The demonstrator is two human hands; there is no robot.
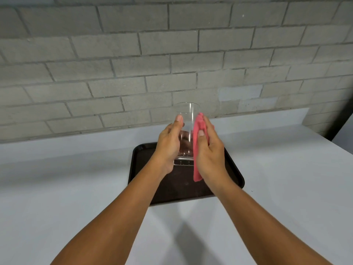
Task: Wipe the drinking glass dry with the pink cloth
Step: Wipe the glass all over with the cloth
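A tall clear drinking glass [188, 119] is held upright in the air above a dark tray. My left hand [169, 148] grips its left side, thumb on the near wall and fingers wrapped behind. My right hand [209, 152] presses a folded pink cloth [197, 150] flat against the glass's right side, thumb on the cloth's near face. A tail of the cloth hangs down below my right palm. The glass's thick base shows between my two hands.
A dark brown rectangular tray [168, 190] lies on the pale grey counter [76, 188] under my hands. A grey brick wall [133, 54] rises right behind the counter. The counter's right end drops off near the far right.
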